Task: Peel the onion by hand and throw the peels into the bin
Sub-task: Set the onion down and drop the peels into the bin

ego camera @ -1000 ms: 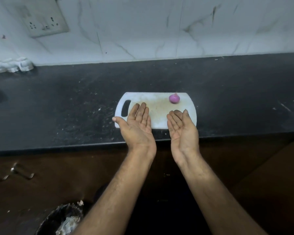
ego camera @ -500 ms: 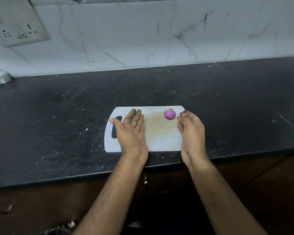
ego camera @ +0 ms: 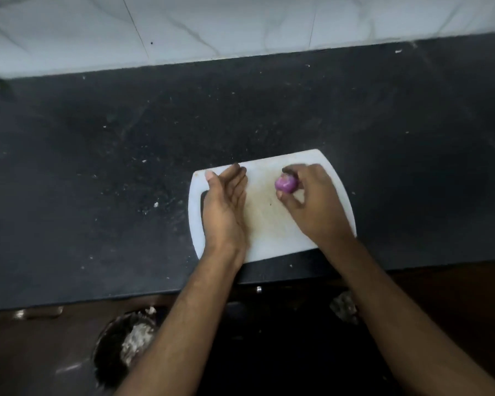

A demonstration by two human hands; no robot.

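A small purple onion (ego camera: 286, 184) lies on the white cutting board (ego camera: 266, 224) near its far right part. My right hand (ego camera: 312, 201) curls over the onion, thumb below it and fingertips on top, gripping it. My left hand (ego camera: 226, 207) rests edge-on over the board's left side beside the handle slot, fingers straight and together, holding nothing. The bin (ego camera: 120, 344), dark with pale scraps inside, stands on the floor at lower left, partly hidden by my left forearm.
The board sits near the front edge of a dark, crumb-speckled counter (ego camera: 97, 181). White marble-look tiles (ego camera: 212, 24) back the counter. Brown cabinet fronts (ego camera: 40, 338) run below the counter edge.
My right hand moved forward and closed on the onion. My left hand slid up over the board's left side. The view tilted down, bringing the bin into sight.
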